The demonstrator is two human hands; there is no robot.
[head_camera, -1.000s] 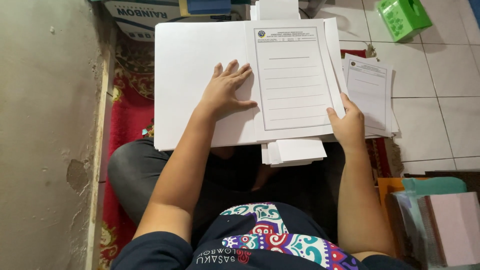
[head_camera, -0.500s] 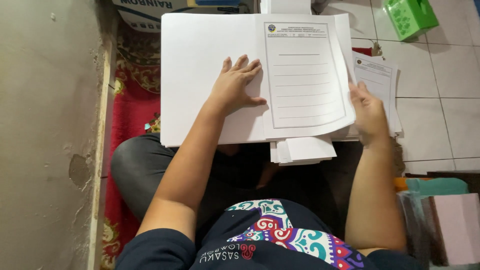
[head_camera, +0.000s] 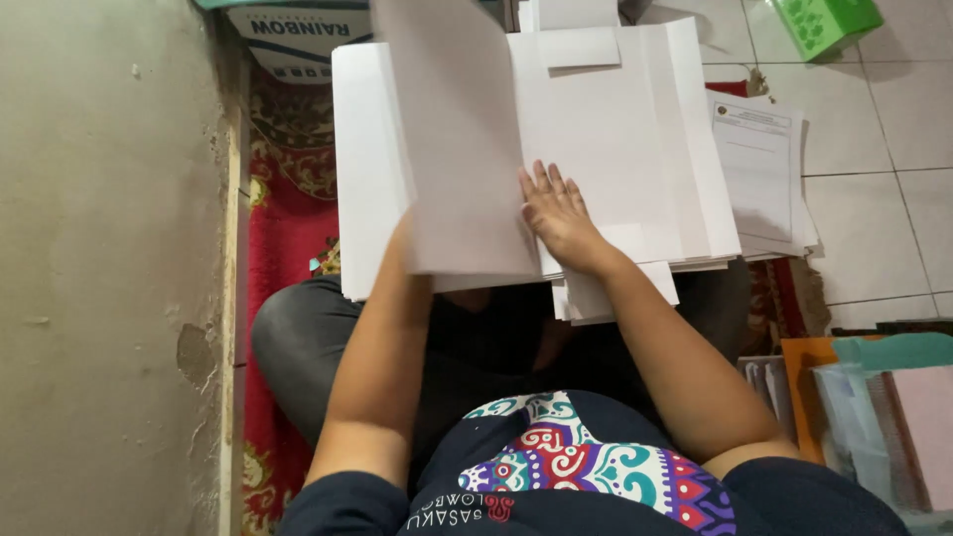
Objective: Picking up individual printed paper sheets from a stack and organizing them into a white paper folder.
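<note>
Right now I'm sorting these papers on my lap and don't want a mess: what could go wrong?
1. The lifted sheet hides your left hand, so its grip can't be judged; it may crease or slip.
2. Only your right hand presses the white stack, which overhangs your lap and could slide.
3. The printed forms lie loose beside it and could get knocked across the tiled floor.

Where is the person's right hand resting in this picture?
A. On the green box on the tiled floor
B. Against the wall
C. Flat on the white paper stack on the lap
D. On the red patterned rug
C: the right hand lies palm down, fingers spread, on the white paper stack, away from the green box.
</note>
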